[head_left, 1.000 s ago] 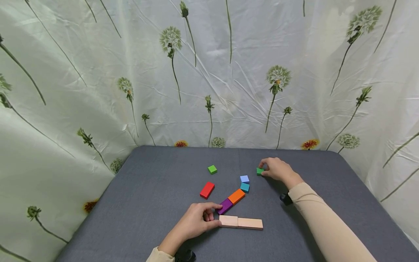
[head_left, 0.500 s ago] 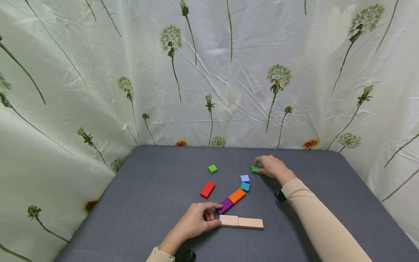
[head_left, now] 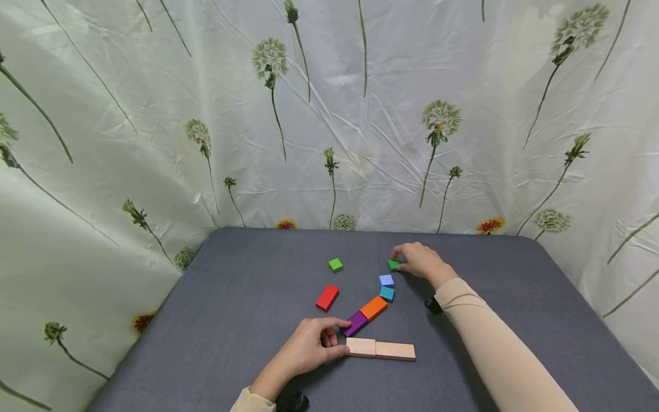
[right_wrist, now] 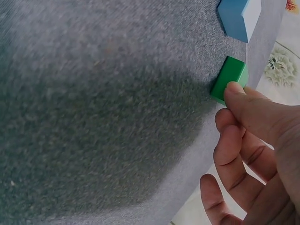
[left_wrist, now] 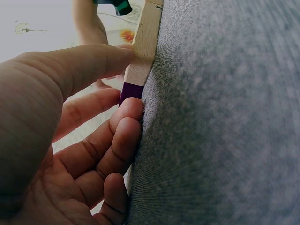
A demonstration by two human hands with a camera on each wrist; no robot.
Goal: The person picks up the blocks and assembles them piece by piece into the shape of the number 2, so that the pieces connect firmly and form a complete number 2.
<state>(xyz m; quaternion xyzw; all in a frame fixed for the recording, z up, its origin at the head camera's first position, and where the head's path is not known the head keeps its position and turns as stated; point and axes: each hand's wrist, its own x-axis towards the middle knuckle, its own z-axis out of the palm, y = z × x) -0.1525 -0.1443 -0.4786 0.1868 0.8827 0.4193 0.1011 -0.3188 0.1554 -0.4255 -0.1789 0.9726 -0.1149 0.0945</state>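
Between thumb and fingers my right hand pinches a small dark green block, low over the grey table beyond the light blue block. A teal block follows, then an orange block and a purple block, forming a slanting row. My left hand rests at the near end of this row. Its index fingertip touches the purple block, and its thumb lies against the end of a pale wooden block. A second pale wooden block continues to the right.
Left of the row lies a red block. Farther back is a light green block. The grey table ends in front of a white curtain printed with dandelions.
My right hand has slid left with the dark green block, bringing it closer to the light blue block. The left hand and the other blocks have stayed in place.
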